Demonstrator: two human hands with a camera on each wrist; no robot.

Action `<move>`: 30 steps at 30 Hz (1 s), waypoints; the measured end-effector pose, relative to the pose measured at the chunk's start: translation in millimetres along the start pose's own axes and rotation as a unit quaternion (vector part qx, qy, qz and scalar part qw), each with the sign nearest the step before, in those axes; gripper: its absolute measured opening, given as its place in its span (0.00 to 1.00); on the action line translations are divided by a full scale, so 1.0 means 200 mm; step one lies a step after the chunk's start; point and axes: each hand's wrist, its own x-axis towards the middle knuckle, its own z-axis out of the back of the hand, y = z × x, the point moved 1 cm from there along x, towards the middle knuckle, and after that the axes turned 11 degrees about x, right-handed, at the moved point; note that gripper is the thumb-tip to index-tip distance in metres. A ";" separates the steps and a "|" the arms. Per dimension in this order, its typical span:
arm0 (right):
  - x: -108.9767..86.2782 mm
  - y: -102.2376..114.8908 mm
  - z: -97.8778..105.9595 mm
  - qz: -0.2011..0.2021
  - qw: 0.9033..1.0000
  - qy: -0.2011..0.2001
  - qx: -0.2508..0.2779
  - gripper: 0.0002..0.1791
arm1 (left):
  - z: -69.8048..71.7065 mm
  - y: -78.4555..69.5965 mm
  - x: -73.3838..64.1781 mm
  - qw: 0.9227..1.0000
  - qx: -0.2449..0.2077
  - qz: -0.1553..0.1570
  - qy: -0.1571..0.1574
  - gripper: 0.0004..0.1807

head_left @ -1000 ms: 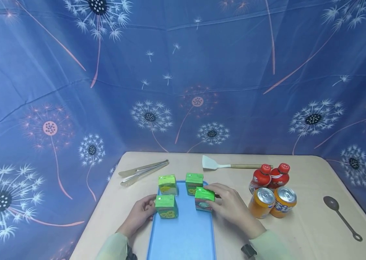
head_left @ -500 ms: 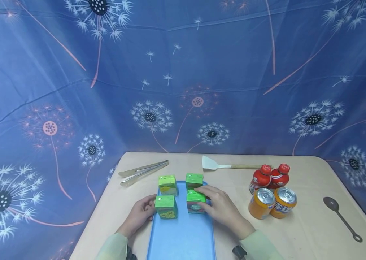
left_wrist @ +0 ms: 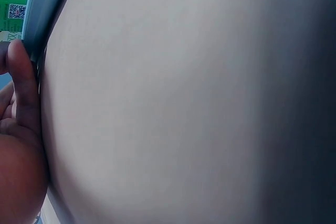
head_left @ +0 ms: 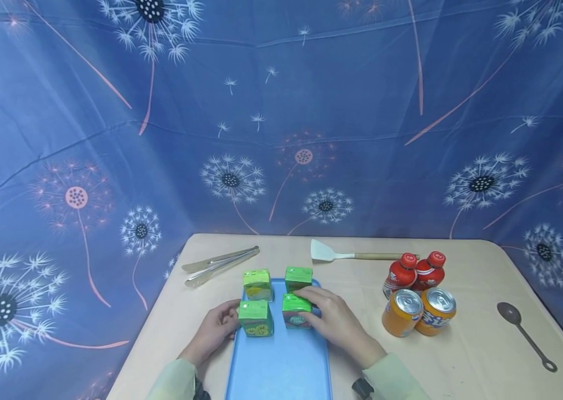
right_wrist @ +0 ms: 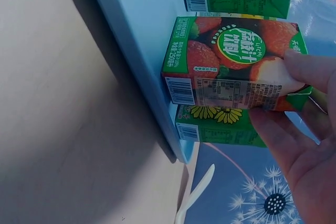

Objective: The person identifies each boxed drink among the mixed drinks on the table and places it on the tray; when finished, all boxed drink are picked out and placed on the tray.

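My right hand (head_left: 333, 318) pinches a green-topped lychee juice carton (right_wrist: 231, 61) by its upper end, thumb on one side and fingers on the other. This carton stands at the right side of the blue tray (head_left: 281, 366), just in front of another green carton (head_left: 299, 278). On the tray's left side are a green carton with yellow flowers (head_left: 256, 319) and, behind it, a yellow-green carton (head_left: 258, 284). My left hand (head_left: 216, 328) has curled fingers at the tray's left rim, right beside the flowered carton. Its fingertips are partly hidden there.
Metal tongs (head_left: 221, 265) lie behind the tray to the left, and a white spatula (head_left: 326, 253) lies at the back. Two orange cans (head_left: 401, 316) and two red bottles (head_left: 402, 272) stand right of the tray. A dark spoon (head_left: 521, 328) lies far right.
My right hand has moved left with the lychee juice carton, from the tray's right edge to in front of the back right carton. The left hand has stayed in place.
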 end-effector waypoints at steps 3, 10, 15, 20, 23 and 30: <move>0.00 0.00 0.00 -0.001 1.000 0.002 -0.002 0.25 | 0.00 0.00 0.00 1.000 -0.002 -0.003 0.002 0.32; -0.01 0.01 0.00 -0.018 1.000 0.002 -0.015 0.24 | -0.01 -0.01 0.01 1.000 0.006 -0.007 0.004 0.32; -0.01 0.01 0.00 -0.010 1.000 -0.005 -0.018 0.25 | -0.01 -0.01 0.02 1.000 0.021 -0.007 0.000 0.31; -0.02 0.01 -0.01 -0.001 1.000 -0.009 -0.027 0.25 | -0.01 -0.01 0.02 1.000 0.021 -0.005 0.004 0.31; -0.04 0.01 -0.01 -0.001 0.999 -0.007 -0.035 0.26 | -0.01 0.00 0.03 1.000 0.015 -0.002 0.008 0.32; -0.13 0.01 0.04 -0.014 0.999 -0.022 -0.027 0.25 | 0.02 0.03 0.03 1.000 0.016 0.013 0.016 0.33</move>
